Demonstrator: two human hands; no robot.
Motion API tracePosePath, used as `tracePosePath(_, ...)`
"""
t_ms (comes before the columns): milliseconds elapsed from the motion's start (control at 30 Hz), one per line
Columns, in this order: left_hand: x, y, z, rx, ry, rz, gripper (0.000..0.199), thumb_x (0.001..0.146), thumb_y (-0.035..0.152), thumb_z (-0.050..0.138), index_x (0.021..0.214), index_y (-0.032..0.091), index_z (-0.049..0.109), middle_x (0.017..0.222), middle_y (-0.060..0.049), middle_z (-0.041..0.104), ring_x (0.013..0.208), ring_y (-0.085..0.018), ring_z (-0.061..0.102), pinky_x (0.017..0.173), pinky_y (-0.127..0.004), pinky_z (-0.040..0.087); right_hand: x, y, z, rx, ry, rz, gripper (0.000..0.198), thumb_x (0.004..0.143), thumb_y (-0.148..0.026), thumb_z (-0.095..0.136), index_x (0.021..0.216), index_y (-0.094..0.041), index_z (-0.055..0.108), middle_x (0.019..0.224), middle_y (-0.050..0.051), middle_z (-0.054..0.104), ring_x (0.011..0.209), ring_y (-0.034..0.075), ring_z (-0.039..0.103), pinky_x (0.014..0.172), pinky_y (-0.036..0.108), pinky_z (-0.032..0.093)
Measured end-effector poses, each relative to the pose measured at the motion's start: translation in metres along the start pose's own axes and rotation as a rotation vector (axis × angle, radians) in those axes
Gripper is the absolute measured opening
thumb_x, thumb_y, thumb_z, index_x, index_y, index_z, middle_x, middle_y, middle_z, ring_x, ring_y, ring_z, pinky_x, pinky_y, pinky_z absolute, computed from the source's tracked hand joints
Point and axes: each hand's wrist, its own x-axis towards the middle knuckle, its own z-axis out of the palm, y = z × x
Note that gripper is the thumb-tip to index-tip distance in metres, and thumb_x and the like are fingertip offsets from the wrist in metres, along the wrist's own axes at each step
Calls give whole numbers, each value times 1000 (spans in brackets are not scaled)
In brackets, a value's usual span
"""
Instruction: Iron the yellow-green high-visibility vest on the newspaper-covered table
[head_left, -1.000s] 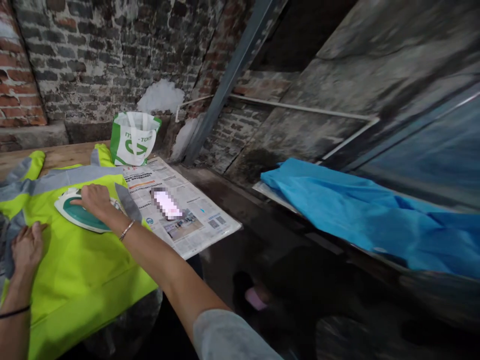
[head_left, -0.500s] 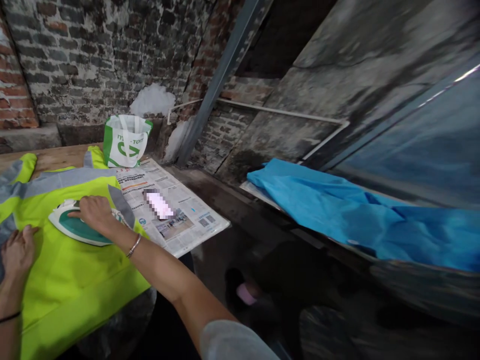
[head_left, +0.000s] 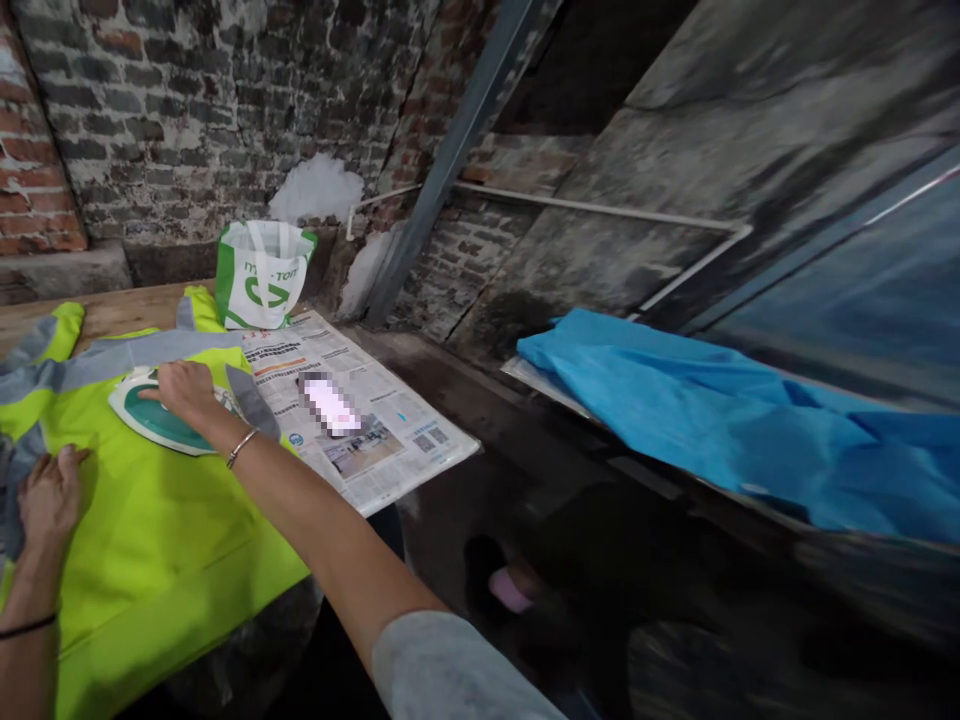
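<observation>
My right hand (head_left: pixel 184 390) is closed around the handle of a green and white clothes iron (head_left: pixel 161 425). The iron lies flat on the upper front of a bright yellow jacket (head_left: pixel 142 520) with grey bands. Its pointed end faces left. My left hand (head_left: pixel 51 500) rests flat on the jacket at the left edge of the view, fingers stretched out over the yellow and grey cloth. The jacket is spread over the table, and its lower edge drapes over the near side.
A green and white bag (head_left: pixel 262 275) stands behind the jacket. Newspaper (head_left: pixel 375 400) covers the table's right side, with a blurred-out phone-like object (head_left: pixel 330 405) on it. Across a dark gap, blue fabric (head_left: pixel 675 405) lies on another surface. A brick wall (head_left: pixel 187 130) closes the back.
The view has shifted, so most of the scene sits further right. The iron has moved slightly up and left over the jacket with my right hand. My left hand stays on the cloth.
</observation>
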Motion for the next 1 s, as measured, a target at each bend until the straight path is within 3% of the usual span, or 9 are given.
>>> tracePosePath(167,4,-7,4,-3,7,19,68,107,36,17,136,8,72,156,-20,59,156,-33,42,131,-51,27,-22,-1,-4,0,-40,1,45,105,-56,60,111,-15,77,116,19,79,113,27,75,94,34,56)
tracePosePath(333,5,-8,6,-9,29,34,66,108,36,18,132,13,75,154,-17,62,155,-33,43,129,-55,29,-61,-1,-7,-12,-41,-7,54,103,-64,57,106,-14,77,110,20,80,108,28,76,89,35,58)
tracePosePath(467,1,-4,4,-17,32,4,64,108,36,20,132,14,75,153,-17,62,155,-33,43,130,-56,27,-74,0,-8,-25,-65,-1,59,100,-69,59,105,-14,77,107,20,80,107,29,76,88,35,59)
tracePosePath(800,6,-11,9,-2,68,55,58,108,35,25,130,17,76,148,-15,67,152,-34,47,126,-60,32,-34,2,-9,-11,-36,1,51,105,-61,56,109,-14,78,114,20,79,111,28,75,93,35,57)
tracePosePath(1000,3,-6,5,38,-24,23,67,108,38,17,140,12,70,160,-17,56,158,-33,37,130,-54,25,-3,6,0,-7,-6,8,48,107,-57,55,115,-16,77,119,18,78,115,27,74,92,34,56)
